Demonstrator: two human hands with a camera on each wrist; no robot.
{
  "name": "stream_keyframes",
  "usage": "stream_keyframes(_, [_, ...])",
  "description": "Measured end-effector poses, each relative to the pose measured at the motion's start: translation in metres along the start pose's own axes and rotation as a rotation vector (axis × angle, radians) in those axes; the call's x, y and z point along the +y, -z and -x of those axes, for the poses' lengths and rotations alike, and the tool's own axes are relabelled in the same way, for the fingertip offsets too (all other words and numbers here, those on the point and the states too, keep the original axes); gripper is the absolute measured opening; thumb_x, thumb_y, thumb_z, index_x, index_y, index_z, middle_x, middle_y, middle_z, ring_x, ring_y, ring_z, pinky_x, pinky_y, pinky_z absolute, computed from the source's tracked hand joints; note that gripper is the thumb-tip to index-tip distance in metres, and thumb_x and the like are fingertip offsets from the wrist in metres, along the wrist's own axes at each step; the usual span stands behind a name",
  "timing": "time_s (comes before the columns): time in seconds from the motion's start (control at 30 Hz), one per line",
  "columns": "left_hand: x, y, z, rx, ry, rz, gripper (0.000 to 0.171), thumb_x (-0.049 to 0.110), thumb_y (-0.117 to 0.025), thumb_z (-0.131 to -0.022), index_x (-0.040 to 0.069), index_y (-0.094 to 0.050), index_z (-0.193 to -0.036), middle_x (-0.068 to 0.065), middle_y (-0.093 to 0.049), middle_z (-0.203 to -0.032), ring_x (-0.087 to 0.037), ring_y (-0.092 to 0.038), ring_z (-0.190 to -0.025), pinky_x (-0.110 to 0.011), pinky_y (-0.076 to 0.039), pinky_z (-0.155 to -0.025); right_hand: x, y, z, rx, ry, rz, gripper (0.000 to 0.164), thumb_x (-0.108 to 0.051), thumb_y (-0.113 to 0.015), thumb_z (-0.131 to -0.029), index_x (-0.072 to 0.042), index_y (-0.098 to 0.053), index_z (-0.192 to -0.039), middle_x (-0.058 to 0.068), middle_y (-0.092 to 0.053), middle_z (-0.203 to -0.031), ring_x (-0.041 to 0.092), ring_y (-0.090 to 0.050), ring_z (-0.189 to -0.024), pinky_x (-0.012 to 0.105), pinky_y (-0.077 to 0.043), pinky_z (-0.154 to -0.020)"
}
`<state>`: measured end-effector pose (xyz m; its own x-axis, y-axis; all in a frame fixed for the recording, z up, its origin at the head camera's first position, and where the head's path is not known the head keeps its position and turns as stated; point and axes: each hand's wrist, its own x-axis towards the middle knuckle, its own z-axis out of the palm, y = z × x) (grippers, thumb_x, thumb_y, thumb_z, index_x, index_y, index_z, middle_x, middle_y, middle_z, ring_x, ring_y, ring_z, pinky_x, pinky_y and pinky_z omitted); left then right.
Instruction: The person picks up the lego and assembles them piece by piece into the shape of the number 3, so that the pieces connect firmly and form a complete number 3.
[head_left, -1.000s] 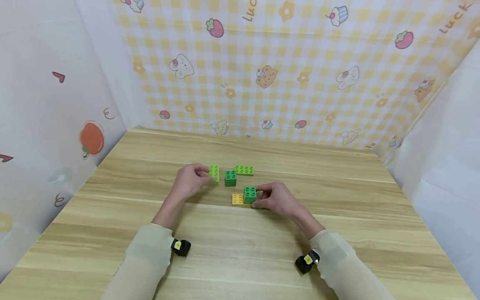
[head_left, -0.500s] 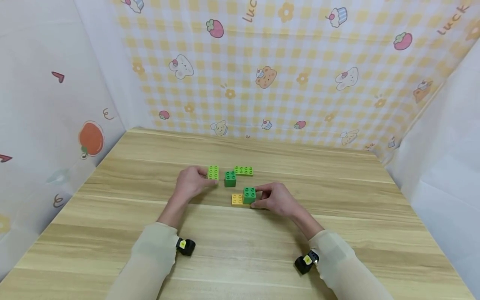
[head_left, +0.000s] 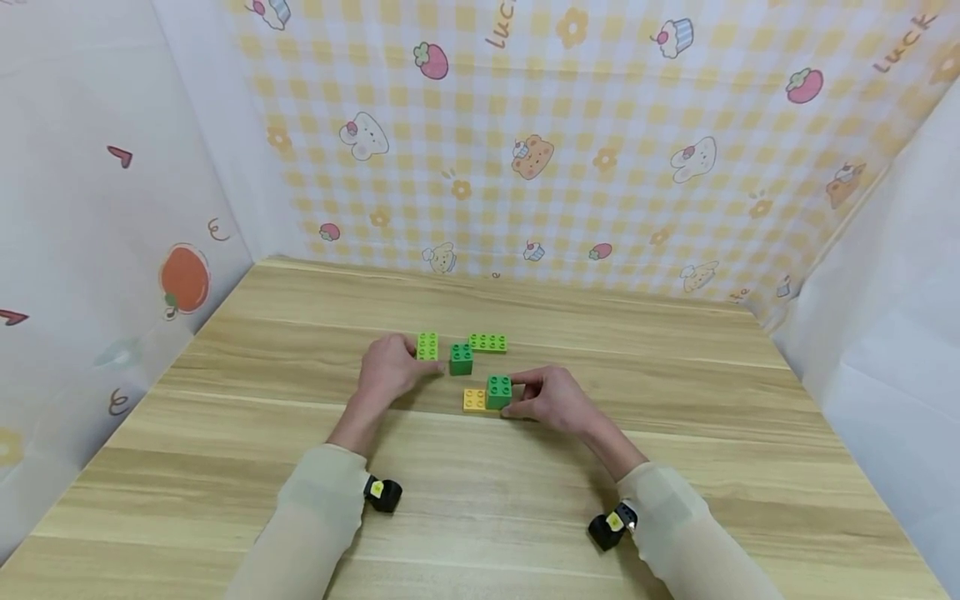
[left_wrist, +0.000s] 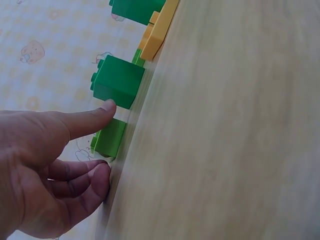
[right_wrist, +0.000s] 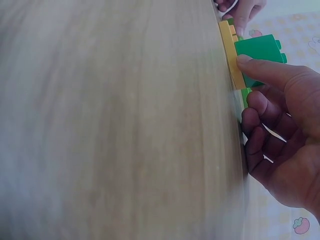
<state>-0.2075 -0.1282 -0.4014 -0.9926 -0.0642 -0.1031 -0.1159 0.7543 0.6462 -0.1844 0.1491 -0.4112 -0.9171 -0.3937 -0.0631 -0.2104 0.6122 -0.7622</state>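
Note:
In the head view my left hand (head_left: 388, 367) is at a light green brick (head_left: 427, 346) lying lengthwise on the table. Its thumb reaches past the brick's near end towards a dark green brick (head_left: 461, 359). The left wrist view has that light green brick (left_wrist: 111, 137) between thumb and fingertips, with gaps on both sides. My right hand (head_left: 551, 398) holds another dark green brick (head_left: 499, 392), which sits on the right part of a flat yellow brick (head_left: 474, 401). In the right wrist view the thumb presses that dark green brick (right_wrist: 260, 49); its far side is partly hidden.
A second light green brick (head_left: 489, 342) lies crosswise just behind the free-standing dark green one. Wooden tabletop (head_left: 480, 500) extends around the bricks. A patterned cloth (head_left: 487, 167) hangs along the back edge, with white cloth at both sides.
My left hand has shifted slightly right, and its thumb has slid across the light green brick's near end towards the dark green brick. The right hand and bricks look unmoved.

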Motion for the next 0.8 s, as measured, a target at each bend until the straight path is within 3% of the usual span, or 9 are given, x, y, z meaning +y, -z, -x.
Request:
stream_keyframes(0.13, [-0.0006, -0.0013, 0.0000, 0.010, -0.023, -0.008, 0.037, 0.035, -0.089, -0.084, 0.007, -0.067, -0.076, -0.004, -0.063, -0.070, -0.015, -0.051, -0.061, -0.025, -0.038, -0.054, 0.0003, -0.0007, 0.0000, 0.000, 0.001, -0.010, 0.045, -0.016, -0.090, -0.083, -0.008, -0.078, -0.126, -0.001, -0.064, -0.074, 0.010, -0.053, -0.067, 0.021, -0.040, -0.057])
stream_keyframes(0.4, [-0.0011, -0.0008, -0.0007, 0.016, 0.009, -0.029, 0.040, 0.031, -0.084, -0.088, -0.003, -0.072, -0.104, -0.017, -0.071, -0.099, -0.025, -0.063, -0.082, -0.027, -0.046, -0.061, -0.0014, -0.0003, 0.0018, -0.003, 0.000, -0.020, 0.047, -0.017, -0.090, -0.083, -0.006, -0.077, -0.127, -0.001, -0.064, -0.075, 0.011, -0.053, -0.068, 0.021, -0.040, -0.057])
stream_keyframes(0.8, [-0.0056, 0.0024, 0.0006, 0.042, -0.025, 0.018, 0.038, 0.024, -0.083, -0.089, -0.004, -0.073, -0.112, -0.022, -0.074, -0.113, -0.032, -0.065, -0.097, -0.045, -0.053, -0.087, -0.0009, 0.0002, 0.0021, -0.003, -0.007, -0.034, 0.048, -0.018, -0.090, -0.083, -0.006, -0.076, -0.128, -0.001, -0.064, -0.075, 0.011, -0.053, -0.067, 0.021, -0.039, -0.056])
